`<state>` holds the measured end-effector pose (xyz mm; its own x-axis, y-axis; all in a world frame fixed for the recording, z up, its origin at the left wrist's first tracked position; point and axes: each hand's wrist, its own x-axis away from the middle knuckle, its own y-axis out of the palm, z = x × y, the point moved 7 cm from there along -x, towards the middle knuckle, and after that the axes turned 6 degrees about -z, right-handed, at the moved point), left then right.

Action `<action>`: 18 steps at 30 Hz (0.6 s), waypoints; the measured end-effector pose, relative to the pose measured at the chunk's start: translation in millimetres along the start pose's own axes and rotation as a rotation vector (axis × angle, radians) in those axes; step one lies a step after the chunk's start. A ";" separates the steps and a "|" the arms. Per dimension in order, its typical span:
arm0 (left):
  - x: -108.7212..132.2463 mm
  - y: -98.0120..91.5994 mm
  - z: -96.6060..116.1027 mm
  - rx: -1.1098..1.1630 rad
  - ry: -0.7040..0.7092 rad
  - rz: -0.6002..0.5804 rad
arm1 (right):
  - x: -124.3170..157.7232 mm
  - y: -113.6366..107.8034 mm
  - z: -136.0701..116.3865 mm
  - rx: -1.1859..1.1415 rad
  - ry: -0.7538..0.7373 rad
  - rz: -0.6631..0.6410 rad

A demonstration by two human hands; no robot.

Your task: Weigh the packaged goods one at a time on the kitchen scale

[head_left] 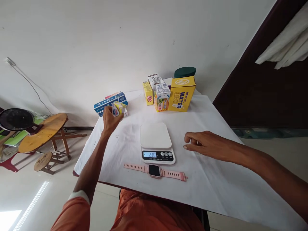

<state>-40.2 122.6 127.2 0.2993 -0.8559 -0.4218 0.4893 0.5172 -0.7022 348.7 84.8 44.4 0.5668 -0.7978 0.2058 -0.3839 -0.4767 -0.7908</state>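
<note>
My left hand is closed around a small yellow and white box at the far left of the white-covered table, just in front of a long blue and white box. My right hand rests on the cloth to the right of a white kitchen scale, fingers loosely curled and holding nothing. The scale's platform is bare and its display reads 236. A pink smartwatch lies flat in front of the scale.
At the back of the table stand a yellow "WATER" box, a small yellow carton, stacked small cartons and a dark green lid. A round wooden table and stool are on the left.
</note>
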 end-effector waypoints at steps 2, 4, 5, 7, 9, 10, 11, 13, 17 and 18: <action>-23.4 9.6 -10.6 0.005 -0.059 0.036 | -3.8 -7.2 -1.3 0.013 0.008 0.056; -40.4 24.0 -17.8 0.022 -0.104 0.061 | -13.6 -12.7 -3.1 0.025 0.002 0.167; -46.5 31.5 -20.4 0.032 -0.117 0.072 | -19.7 -13.9 -3.4 0.020 -0.012 0.228; -54.9 45.1 -24.3 0.047 -0.129 0.093 | -31.7 -12.9 -0.1 -0.017 -0.043 0.336; -59.2 55.8 -28.4 0.055 -0.144 0.118 | -41.5 -8.2 8.8 -0.062 -0.048 0.407; -60.1 60.0 -30.2 0.055 -0.152 0.131 | -45.1 -5.1 14.2 -0.079 -0.039 0.430; -60.5 63.6 -31.7 0.053 -0.161 0.145 | -47.4 -2.2 19.8 -0.090 -0.023 0.452; -59.5 68.9 -33.9 0.043 -0.178 0.165 | -48.8 2.6 29.1 -0.101 0.014 0.494; -53.8 71.1 -36.1 0.014 -0.208 0.176 | -46.4 7.9 35.5 -0.091 0.039 0.567; -52.1 69.5 -36.4 0.006 -0.213 0.175 | -46.3 8.7 35.3 -0.087 0.035 0.575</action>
<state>-51.6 203.1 79.5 0.5446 -0.7339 -0.4060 0.4198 0.6576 -0.6256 344.8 130.6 7.6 0.2254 -0.9484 -0.2229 -0.6822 0.0097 -0.7311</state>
